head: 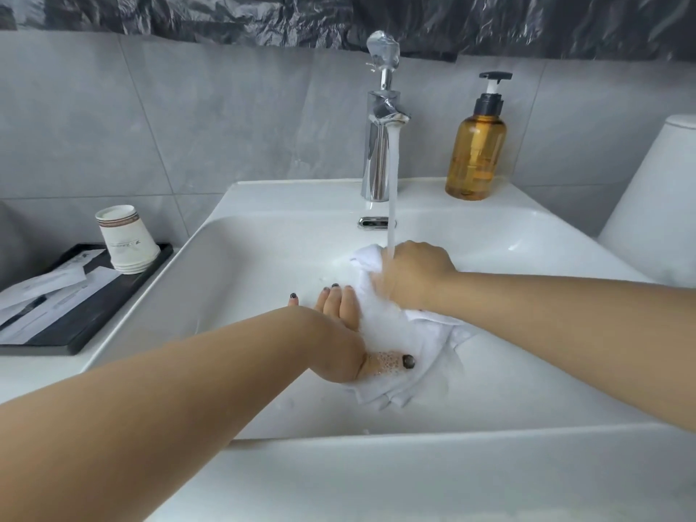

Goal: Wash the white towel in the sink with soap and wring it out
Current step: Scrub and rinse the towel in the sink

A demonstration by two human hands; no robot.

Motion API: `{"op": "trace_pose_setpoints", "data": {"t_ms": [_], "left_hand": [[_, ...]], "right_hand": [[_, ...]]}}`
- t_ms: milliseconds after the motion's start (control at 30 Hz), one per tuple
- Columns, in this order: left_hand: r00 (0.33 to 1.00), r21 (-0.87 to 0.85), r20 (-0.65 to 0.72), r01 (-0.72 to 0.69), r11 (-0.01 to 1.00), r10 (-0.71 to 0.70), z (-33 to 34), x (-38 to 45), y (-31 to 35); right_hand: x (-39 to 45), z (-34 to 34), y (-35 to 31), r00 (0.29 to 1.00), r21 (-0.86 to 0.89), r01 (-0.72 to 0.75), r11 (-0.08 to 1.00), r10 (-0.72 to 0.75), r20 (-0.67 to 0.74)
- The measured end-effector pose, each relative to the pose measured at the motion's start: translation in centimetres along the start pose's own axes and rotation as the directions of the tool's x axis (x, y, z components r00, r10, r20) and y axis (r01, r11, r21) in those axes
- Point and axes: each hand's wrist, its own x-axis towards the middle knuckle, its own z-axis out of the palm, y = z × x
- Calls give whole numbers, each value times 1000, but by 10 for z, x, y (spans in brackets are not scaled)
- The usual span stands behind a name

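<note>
Left hand (341, 335): fingers straight and slightly spread, pressing flat on the towel's near part, thumb lying across the cloth.
Towel (399, 325): white, wet, sudsy, bunched in the sink (263, 265) basin between both hands.
Right hand (414, 275): fingers curled, gripping the towel's far end under the running water.
Faucet (380, 145): stream falling onto the right hand.
Soap bottle (476, 152): amber, on the rim right of the faucet.
</note>
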Motion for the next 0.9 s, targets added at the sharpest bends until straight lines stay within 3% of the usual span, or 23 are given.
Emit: {"op": "trace_pose_setpoints", "data": {"t_ms": [167,233,333,500,567,633,700,767,833,900], "left_hand": [[1000,47,17,-14,999,14,-4,-7,2],[999,109,27,-23,994,20,-6,-7,3],[1000,120,14,-17,993,15,-6,-3,2],[999,-15,-13,-34,999,34,-3,3,0],[999,-36,-16,-40,999,39,0,4,-1],[998,-47,-25,-56,997,55,0,5,-2],[995,-62,-45,-94,994,91,-1,5,-5],[988,-99,-81,-141,985,133,-1,9,-11],[976,-159,-118,-202,966,184,-2,15,-17],[960,-299,-159,-270,915,231,-9,13,-23]], "right_hand": [[-52,-21,-6,993,88,100,991,-105,54],[-72,-21,-6,984,27,158,987,-159,77],[-47,-12,3,995,9,97,995,-97,31],[-5,2,12,999,-20,20,1000,-19,28],[-8,-1,12,997,66,-7,998,2,73],[-10,-9,16,984,277,-74,958,25,177],[-14,-22,19,960,551,-248,797,125,251],[-18,-34,22,906,760,-420,496,275,321],[-20,-39,23,868,866,-452,214,327,373],[-25,-44,19,866,908,-415,48,328,378]]}}
